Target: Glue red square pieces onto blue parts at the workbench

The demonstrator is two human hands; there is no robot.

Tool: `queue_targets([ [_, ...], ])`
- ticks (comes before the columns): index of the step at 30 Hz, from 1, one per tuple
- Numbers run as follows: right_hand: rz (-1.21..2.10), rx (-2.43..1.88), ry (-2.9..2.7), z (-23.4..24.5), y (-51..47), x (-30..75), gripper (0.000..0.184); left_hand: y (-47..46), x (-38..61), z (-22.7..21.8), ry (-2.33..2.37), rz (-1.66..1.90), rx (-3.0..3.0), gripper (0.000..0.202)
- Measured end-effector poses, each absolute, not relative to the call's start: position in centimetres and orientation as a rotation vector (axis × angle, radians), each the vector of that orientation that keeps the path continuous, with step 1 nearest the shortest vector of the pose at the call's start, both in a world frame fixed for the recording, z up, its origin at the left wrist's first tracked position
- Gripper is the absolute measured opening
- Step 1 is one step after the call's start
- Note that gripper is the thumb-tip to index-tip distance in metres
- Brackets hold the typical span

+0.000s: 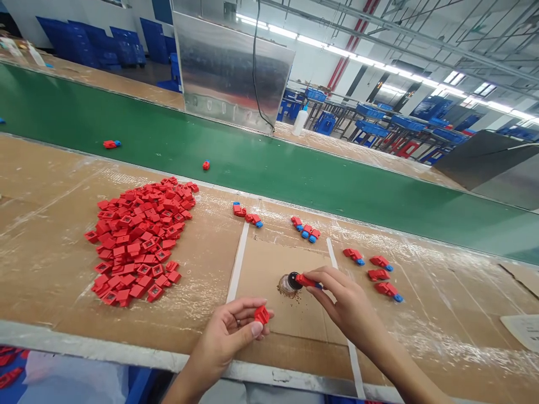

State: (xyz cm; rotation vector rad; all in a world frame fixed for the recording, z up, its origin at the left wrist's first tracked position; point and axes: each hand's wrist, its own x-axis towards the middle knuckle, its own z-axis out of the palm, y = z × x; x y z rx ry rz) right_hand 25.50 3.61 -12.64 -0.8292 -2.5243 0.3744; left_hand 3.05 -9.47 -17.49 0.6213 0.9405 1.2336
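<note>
Between the thumb and fingers of my left hand (pixel 229 331) is a small red hollow plastic block (pixel 261 315), its square opening showing. My right hand (pixel 343 294) pinches a red plastic piece with a blue end (pixel 306 280). The far tip of that piece meets the black top of a small clear jar (pixel 289 283); whether it touches the top or goes inside cannot be told. The jar stands on a cardboard sheet (pixel 261 264) with brown specks around its base. Left of my left hand lies a big pile of red blocks (pixel 143 235).
Red-and-blue pieces lie behind the cardboard (pixel 307 231) and to the right (pixel 385 289). Beyond the table edge runs a green conveyor belt (pixel 261 157) carrying two red-and-blue pieces (pixel 206 165). A metal panel (pixel 231 67) and a white bottle (pixel 300 122) stand behind it.
</note>
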Motion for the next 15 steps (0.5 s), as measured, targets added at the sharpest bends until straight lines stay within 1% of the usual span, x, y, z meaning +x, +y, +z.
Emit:
queue_targets([
  [6,0.348,-0.823,-2.525,-12.2,3.3,25.4,0.014,-9.4,2.9,-17.2,0.929,1.217,0.615,0.033],
  [11,0.261,-0.8,-2.433,-11.6,3.4,25.3,0.017,-9.4,3.0,-17.4,0.907,1.235,0.645,0.032],
  [15,0.303,-0.795,-2.462,-11.5,3.4,25.1,0.017,-9.4,3.0,-17.6,0.899,1.238,0.663,0.034],
])
